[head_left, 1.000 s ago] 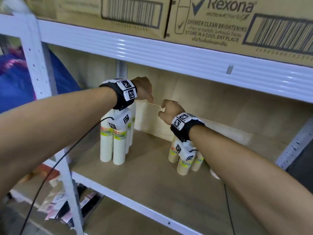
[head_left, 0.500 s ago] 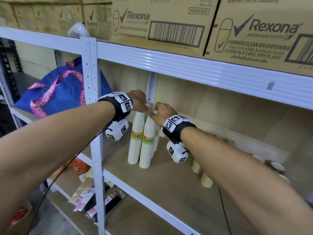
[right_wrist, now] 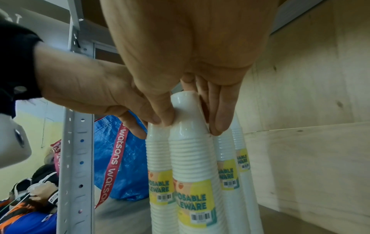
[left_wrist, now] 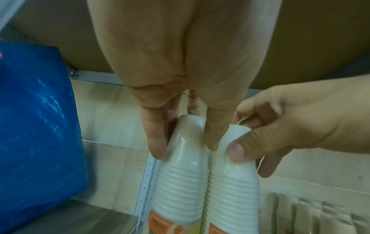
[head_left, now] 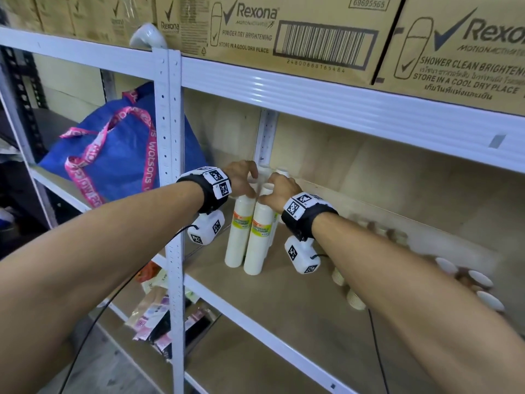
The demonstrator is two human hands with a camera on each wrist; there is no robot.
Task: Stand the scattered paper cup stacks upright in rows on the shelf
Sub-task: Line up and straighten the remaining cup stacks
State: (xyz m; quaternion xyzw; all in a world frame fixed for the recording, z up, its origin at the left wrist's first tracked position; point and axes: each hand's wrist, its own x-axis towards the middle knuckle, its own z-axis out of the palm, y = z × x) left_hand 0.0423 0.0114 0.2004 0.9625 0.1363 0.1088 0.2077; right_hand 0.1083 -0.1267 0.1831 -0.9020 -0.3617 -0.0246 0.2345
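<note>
Several tall white paper cup stacks with yellow and orange labels stand upright, close together, at the left end of the wooden shelf (head_left: 284,308). My left hand (head_left: 250,183) grips the top of the front left stack (head_left: 238,237), its fingers (left_wrist: 158,142) straddling that stack (left_wrist: 184,174). My right hand (head_left: 270,191) grips the top of the front right stack (head_left: 257,243), with its thumb (left_wrist: 236,148) pressed on the wrapper. In the right wrist view its fingers (right_wrist: 220,114) close round this stack (right_wrist: 190,158), with two more stacks (right_wrist: 228,158) behind.
Shorter cup stacks (head_left: 355,298) stand under my right forearm, and more cups (head_left: 480,280) lie blurred at the far right. A white shelf post (head_left: 173,194) and a blue bag (head_left: 119,155) are to the left. Cardboard boxes (head_left: 284,32) sit on the shelf above.
My right hand moved left from above the shorter stacks. Both hands came down onto the tops of the tall stacks and took hold. The head view swung left.
</note>
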